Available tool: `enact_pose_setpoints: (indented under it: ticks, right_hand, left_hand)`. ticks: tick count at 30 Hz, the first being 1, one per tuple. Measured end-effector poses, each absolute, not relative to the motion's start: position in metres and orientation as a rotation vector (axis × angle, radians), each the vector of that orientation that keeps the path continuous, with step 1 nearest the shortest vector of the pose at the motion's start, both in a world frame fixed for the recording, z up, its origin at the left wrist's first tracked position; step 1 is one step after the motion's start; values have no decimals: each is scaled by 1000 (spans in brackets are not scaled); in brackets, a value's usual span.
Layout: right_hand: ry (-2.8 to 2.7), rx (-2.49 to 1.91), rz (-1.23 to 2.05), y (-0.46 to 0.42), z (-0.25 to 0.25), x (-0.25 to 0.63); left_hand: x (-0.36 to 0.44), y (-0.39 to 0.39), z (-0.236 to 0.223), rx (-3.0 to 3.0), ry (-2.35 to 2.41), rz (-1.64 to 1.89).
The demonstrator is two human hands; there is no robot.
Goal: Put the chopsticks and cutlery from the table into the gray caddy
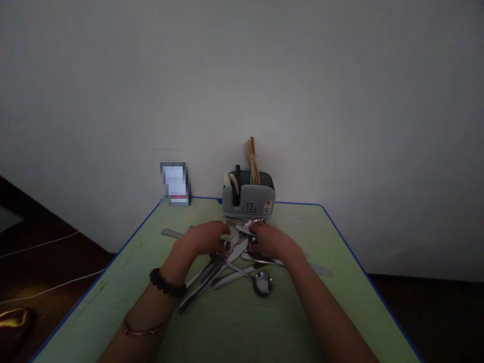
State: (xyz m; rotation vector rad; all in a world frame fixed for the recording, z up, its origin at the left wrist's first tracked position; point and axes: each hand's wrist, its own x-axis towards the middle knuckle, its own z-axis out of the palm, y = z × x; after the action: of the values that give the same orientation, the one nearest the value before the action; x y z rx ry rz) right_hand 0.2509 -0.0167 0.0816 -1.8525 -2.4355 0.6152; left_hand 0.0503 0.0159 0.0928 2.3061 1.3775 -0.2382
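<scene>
A loose pile of metal cutlery lies on the green table under both my hands. My left hand (209, 238) is over the pile's left side, its fingers curved and apart, close to several handles. My right hand (270, 241) closes its fingers on shiny cutlery at the top of the pile, which looks like a spoon (247, 231); my fingers partly cover it. Nearer to me lies a large round spoon (262, 284), bowl up, its handle running toward my left hand. Beside it is a table knife (230, 278). Another knife's blade (321, 269) shows beyond my right wrist.
Behind the pile, against the wall, stands a grey cutlery holder (236, 206) containing a bundle of wooden chopsticks (252, 160) and dark and pale handles. A blurred, lit screen (176, 182) leans at the back left. Blue edging (346, 242) borders the table (325, 317).
</scene>
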Motion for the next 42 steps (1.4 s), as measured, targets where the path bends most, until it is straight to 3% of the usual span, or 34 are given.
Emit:
enact_pose_setpoints:
  ticks: [6, 18, 24, 33, 42]
  right_hand:
    - [-2453, -1862, 704, -11, 77, 250]
    - [-2460, -1870, 836, -5, 94, 281]
    - [-2298, -1936, 848, -9, 114, 310]
    - [-2299, -2169, 664, 0, 94, 303]
    - [-2407, -2026, 837, 1, 87, 293]
  left_hand:
    - [43, 22, 85, 2373, 1400, -388]
    - [47, 31, 75, 2287, 1335, -332]
    - [42, 42, 61, 2376, 1376, -78]
    - [45, 48, 49, 2541, 1298, -16]
    - [45, 50, 46, 2445, 1373, -66]
